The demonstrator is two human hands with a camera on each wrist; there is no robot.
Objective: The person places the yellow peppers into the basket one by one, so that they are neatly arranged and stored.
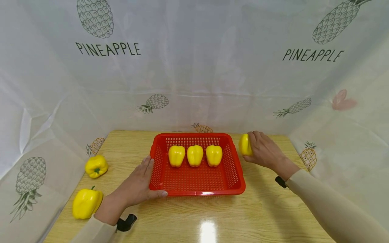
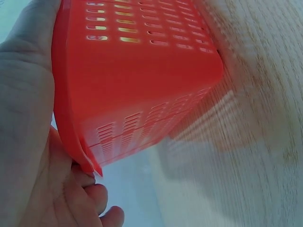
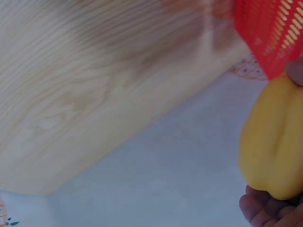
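Observation:
My right hand [image 1: 263, 149] grips a yellow bell pepper [image 1: 244, 145] just beyond the right side of a red plastic basket [image 1: 197, 193]. Fingers and thumb hold this pepper [image 3: 270, 142] at opposite ends in the right wrist view. Three more yellow bell peppers [image 1: 195, 156] stand in a row inside the basket, towards its back. At the basket's front left corner rests my left hand [image 1: 138, 184], its thumb along the front rim and its fingers, fairly straight, by the left rim. The left wrist view shows that hand [image 2: 28, 109] against the rim.
Two yellow bell peppers lie on the wooden table [image 1: 182, 219] at the left: one further back [image 1: 96, 166], one nearer [image 1: 87, 203] beside my left wrist. A pale sheet [image 1: 194, 67] printed with pineapples hangs behind the table and along both sides.

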